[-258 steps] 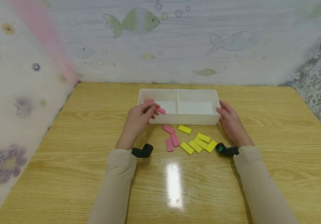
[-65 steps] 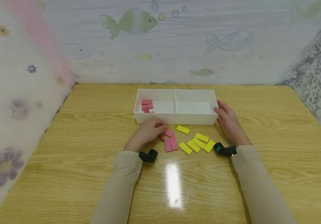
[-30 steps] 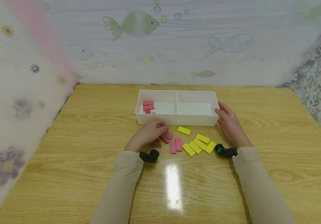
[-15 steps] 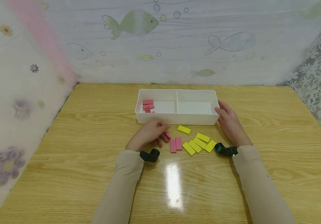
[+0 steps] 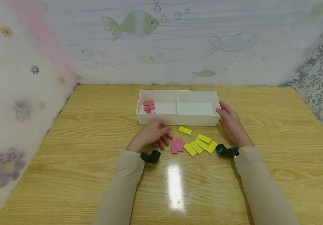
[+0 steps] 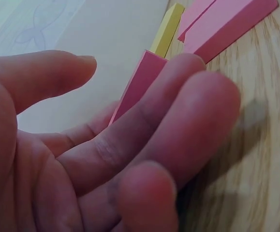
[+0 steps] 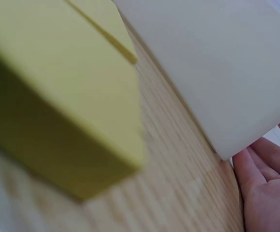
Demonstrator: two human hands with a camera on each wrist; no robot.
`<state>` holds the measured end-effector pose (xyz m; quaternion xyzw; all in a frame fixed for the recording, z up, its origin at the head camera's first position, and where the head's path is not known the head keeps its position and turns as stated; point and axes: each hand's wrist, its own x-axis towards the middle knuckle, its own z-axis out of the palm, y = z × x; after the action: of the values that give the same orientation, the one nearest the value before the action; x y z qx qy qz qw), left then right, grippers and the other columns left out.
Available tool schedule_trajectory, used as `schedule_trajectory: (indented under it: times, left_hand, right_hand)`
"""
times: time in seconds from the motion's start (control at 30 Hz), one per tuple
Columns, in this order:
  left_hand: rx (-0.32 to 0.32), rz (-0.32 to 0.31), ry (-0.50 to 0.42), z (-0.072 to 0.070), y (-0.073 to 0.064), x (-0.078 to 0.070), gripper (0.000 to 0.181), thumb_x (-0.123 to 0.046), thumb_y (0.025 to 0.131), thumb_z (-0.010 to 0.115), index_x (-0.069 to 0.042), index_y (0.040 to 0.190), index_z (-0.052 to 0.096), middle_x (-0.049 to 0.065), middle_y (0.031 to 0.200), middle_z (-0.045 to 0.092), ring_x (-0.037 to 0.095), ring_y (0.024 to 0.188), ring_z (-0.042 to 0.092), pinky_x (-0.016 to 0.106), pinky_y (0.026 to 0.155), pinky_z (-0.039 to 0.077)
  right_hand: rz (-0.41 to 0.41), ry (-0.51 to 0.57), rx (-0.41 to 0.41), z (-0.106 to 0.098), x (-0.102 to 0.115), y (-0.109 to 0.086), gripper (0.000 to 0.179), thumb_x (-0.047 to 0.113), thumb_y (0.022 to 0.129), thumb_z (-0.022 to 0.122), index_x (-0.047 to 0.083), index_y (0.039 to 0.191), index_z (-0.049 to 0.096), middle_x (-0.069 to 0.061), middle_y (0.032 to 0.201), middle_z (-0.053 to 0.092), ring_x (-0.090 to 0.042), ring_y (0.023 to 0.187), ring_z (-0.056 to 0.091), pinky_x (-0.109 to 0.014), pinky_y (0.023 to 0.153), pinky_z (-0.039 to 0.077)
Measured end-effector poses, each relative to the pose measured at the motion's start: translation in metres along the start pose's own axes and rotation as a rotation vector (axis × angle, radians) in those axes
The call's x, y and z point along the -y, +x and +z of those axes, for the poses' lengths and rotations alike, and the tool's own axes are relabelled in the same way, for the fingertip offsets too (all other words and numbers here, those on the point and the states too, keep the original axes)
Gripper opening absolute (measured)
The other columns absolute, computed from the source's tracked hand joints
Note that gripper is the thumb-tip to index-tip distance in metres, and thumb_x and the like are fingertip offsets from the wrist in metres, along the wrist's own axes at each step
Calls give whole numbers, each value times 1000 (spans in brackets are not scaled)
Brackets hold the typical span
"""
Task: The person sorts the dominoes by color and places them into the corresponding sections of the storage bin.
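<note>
My left hand [image 5: 151, 134] is low over the table in front of the white divided box [image 5: 161, 119]. Its fingers [image 6: 198, 111] are loosely bent around a pink block [image 6: 139, 82], and the thumb stands apart from it. The fingers partly hide this block, so I cannot tell how firmly it is touched. Two pink blocks [image 5: 176, 146] lie side by side just right of that hand. My right hand [image 5: 232, 125] grips the box's right end, thumb at the rim and fingers outside. Several pink blocks [image 5: 148, 106] lie in the left compartment; the right compartment shows only its bare floor.
Several yellow blocks [image 5: 201, 144] lie in front of the box, some touching, and one yellow block [image 5: 185, 130] lies apart near its front wall. The wooden table [image 5: 79, 175] meets a patterned wall [image 5: 178, 40] behind.
Another pink block has joined those in the left compartment since the oldest frame. The left hand went back to the table; lately its pink block tilted and the thumb parted from it. Right hand stays.
</note>
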<state>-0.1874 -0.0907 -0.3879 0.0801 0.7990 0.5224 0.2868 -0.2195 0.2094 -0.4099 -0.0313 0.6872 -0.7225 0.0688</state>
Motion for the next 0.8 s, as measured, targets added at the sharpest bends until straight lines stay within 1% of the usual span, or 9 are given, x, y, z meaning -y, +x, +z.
schedule_trajectory:
  times: [0.13, 0.23, 0.37, 0.5, 0.63, 0.8]
  left_hand:
    - [8, 18, 5, -1, 0, 1, 30, -32, 92, 47, -6, 90, 61, 13, 75, 64, 24, 54, 60, 32, 46, 48]
    - [8, 21, 29, -1, 0, 2, 32, -33, 93, 46, -7, 88, 64, 12, 75, 65, 24, 54, 61, 32, 46, 47]
    - [5, 0, 64, -1, 0, 1, 36, -34, 93, 45, -7, 83, 67, 11, 74, 65, 22, 55, 61, 31, 50, 48]
    - [-3, -15, 64, -1, 0, 1, 37, -34, 92, 45, -5, 82, 66, 10, 75, 66, 20, 57, 60, 31, 54, 50]
    - [-26, 0, 49, -3, 0, 0, 35, -32, 92, 46, -4, 83, 66, 9, 77, 66, 20, 60, 60, 30, 55, 50]
    - [-37, 30, 71, -4, 0, 0, 32, -29, 93, 46, -5, 85, 66, 7, 79, 66, 21, 64, 60, 31, 57, 49]
  right_hand:
    - [-3, -15, 4, 0, 0, 0, 60, 33, 92, 48, 14, 141, 22, -3, 146, 16, -13, 129, 21, -34, 106, 15]
    - [-7, -24, 8, 0, 1, 0, 60, 34, 92, 47, 14, 142, 21, -3, 146, 16, -13, 129, 20, -34, 107, 14]
    - [-11, -16, 9, 0, 0, -1, 59, 32, 92, 47, 13, 142, 21, -4, 146, 16, -14, 129, 20, -35, 106, 14]
    - [-11, -6, 6, 0, -1, -2, 58, 31, 93, 47, 12, 141, 21, -4, 145, 16, -14, 129, 21, -35, 106, 15]
    - [-11, -7, 12, -1, -1, -2, 59, 32, 92, 47, 13, 142, 21, -3, 146, 16, -13, 129, 20, -35, 107, 14]
    - [-16, 0, 19, 0, -1, -1, 58, 31, 93, 46, 13, 141, 21, -3, 146, 16, -14, 130, 20, -35, 107, 13]
